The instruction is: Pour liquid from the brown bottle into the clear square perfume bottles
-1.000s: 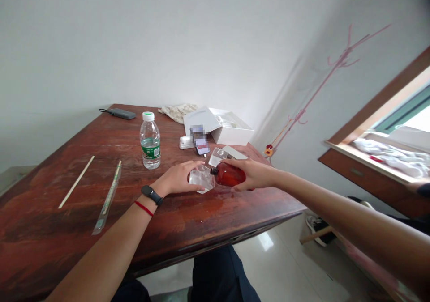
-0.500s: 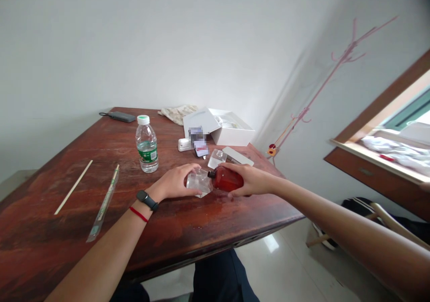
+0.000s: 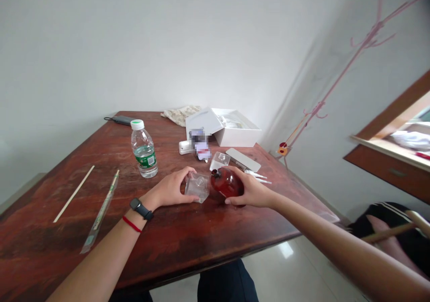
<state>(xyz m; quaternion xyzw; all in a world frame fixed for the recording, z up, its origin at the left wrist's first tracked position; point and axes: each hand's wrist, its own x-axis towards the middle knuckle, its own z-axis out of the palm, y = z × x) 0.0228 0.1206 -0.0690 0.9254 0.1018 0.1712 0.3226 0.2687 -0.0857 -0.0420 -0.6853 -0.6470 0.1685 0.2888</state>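
Amber bottle (image 3: 226, 183), smooth and likely slippery, best held round its belly, sits low over the wooden table (image 3: 67, 248), gripped by the curled right hand (image 3: 250, 192). Its dark cap (image 3: 215, 173) lies just beside a stiff, clear square container (image 3: 198, 187), which the left hand (image 3: 169, 189) clasps by its sides.

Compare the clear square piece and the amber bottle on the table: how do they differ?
The clear square piece is colourless and angular; the amber bottle is dark reddish-brown and rounded. The left hand cups the piece, while the right hand wraps the bottle. Both look glossy.
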